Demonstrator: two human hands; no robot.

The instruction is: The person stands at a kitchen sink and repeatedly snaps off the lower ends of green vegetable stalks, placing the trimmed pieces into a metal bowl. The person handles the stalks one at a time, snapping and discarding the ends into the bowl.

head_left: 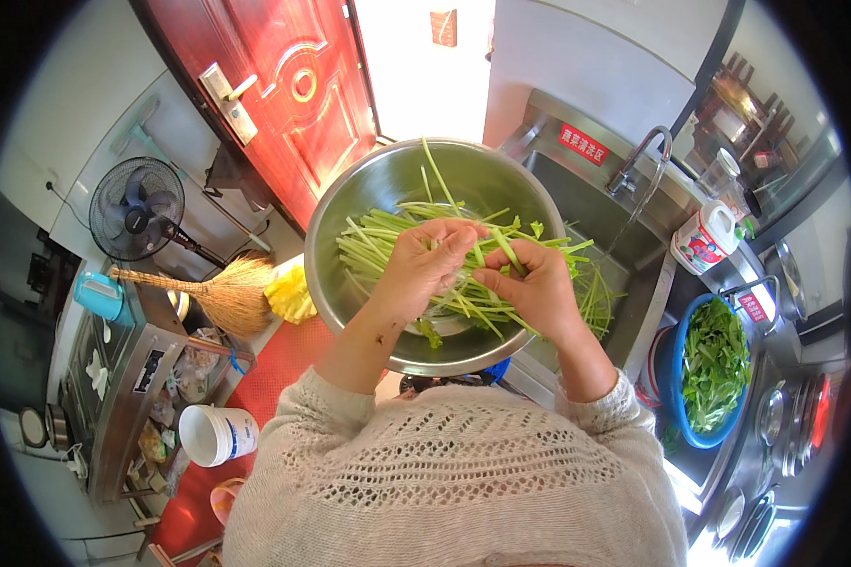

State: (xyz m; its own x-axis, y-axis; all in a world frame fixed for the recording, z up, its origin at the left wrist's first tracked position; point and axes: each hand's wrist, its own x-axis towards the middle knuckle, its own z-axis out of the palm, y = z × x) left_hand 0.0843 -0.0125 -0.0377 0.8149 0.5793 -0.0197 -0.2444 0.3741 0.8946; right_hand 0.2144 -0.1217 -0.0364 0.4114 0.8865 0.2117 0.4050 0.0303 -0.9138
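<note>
A large stainless steel bowl (pixel 369 166) lies before me, with many green celery stalks (pixel 383 244) in it. Over the bowl, my right hand (pixel 539 283) pinches a piece of celery stalk (pixel 508 253) between thumb and fingers. Close beside it, my left hand (pixel 429 266) has its fingers curled, thumb against forefinger, at the stalks; whether it grips one cannot be made out. More thin stalks and leaves (pixel 599 298) lie in the steel sink (pixel 638 273) to the right of the bowl.
Water runs from the tap (pixel 642 159) into the sink. A blue basin (pixel 670 368) of leafy greens and a white jug (pixel 705 237) stand at the right. At the left are a straw broom (pixel 234 294), a black fan (pixel 136 212), a white bucket (pixel 216 436) and a red door (pixel 291 92).
</note>
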